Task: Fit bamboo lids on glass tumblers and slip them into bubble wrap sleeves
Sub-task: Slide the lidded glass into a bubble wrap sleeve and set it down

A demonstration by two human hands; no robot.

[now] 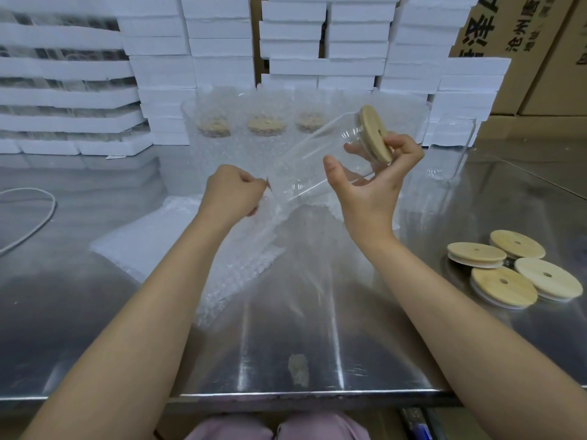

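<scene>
Pinching sleeve (265, 239), left hand (233, 192), right hand (371, 188) gripping tumbler (320, 150), carton (511, 36) reading 沧州

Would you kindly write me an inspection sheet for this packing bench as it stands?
Surface: steel table, shiny.
Job's things: tumbler with lid fitted, held tilted, base towards a sleeve; sleeve pile beneath; four loose lids at right; three wrapped tumblers behind; one bare tumbler at far right.
Clutter: small smudge near the front edge.
Grippers: right hand grips the tumbler at its lid end; left hand pinches the sleeve mouth.
Cables: white cable at far left.
Surroundings: stacked foam boxes and cartons behind.
</scene>
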